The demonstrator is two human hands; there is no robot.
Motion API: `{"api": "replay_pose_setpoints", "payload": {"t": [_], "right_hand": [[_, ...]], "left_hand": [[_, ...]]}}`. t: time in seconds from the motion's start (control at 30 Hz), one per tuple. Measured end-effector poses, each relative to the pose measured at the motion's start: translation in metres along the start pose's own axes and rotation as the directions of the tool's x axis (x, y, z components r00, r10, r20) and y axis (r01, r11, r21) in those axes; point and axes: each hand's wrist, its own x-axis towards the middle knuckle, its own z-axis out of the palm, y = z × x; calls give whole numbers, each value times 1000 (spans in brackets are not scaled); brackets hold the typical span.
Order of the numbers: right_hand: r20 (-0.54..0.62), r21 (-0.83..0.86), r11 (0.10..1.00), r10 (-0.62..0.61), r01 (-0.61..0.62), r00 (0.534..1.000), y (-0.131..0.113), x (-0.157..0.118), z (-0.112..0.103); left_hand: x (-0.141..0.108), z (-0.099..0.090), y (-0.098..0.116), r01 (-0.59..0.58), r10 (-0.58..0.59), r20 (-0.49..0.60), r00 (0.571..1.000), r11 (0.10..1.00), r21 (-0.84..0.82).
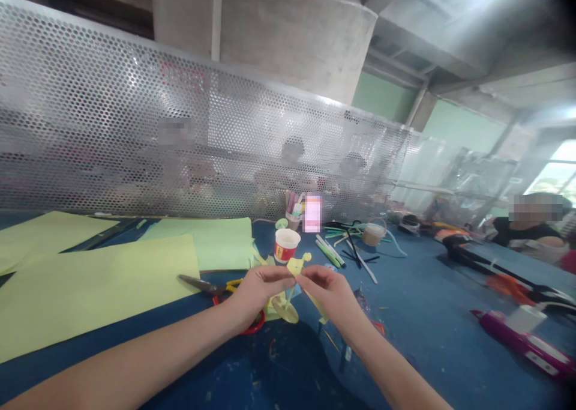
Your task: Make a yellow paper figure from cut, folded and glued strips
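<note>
Both hands meet in front of me at a small pale-yellow paper figure point(294, 266) on a thin stem. My left hand point(267, 284) pinches its left side. With thumb and finger together, my right hand point(324, 284) grips its right side, and a yellow strip hangs below those fingers. Under the hands the stem runs to a round yellow disc point(285, 310). Scissors point(202, 284) with dark blades lie left of my left hand, and a red ring-shaped thing point(256, 325) shows partly behind that wrist. A red and white paper cup point(287, 245) stands just beyond the figure.
Yellow paper sheets point(103, 278) and green sheets point(220, 242) cover the left of the blue table point(405, 314). Pipe cleaners and rolled strips point(330, 251) lie behind, near a small bucket point(373, 234). A purple glue gun point(524, 341) lies right. A perforated metal screen point(112, 128) borders the back; people sit beyond.
</note>
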Motion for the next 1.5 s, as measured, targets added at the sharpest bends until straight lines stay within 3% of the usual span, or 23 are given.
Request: {"api": "replay_pose_setpoints", "payload": {"t": [0.2,0.4,0.77,0.87,1.07,1.23,1.5], "right_hand": [[72,68,995,64,-69,995,-2,-2,3],[102,51,997,49,-55,994,-5,-4,-3],[86,-212,970,-107,124,990,1,-6,-7],[74,-296,942,-145,161,987,-2,-10,-6],[111,-615,733,-286,291,952,-7,-18,0],[70,-685,684,-279,249,958,-8,-18,-1],[25,-632,747,-247,206,969,-11,-17,-4]], "left_hand": [[1,-1,7,20,-21,-51,998,1000,-6],[9,-5,13,32,-46,-96,994,990,-134],[14,-8,19,-19,-7,-213,977,992,-121],[14,-8,19,-40,23,-194,981,996,-84],[11,-6,17,-87,86,-128,988,996,-9],[9,-4,19,-109,109,-90,990,994,7],[4,4,28,-41,43,-140,989,999,16]]}}
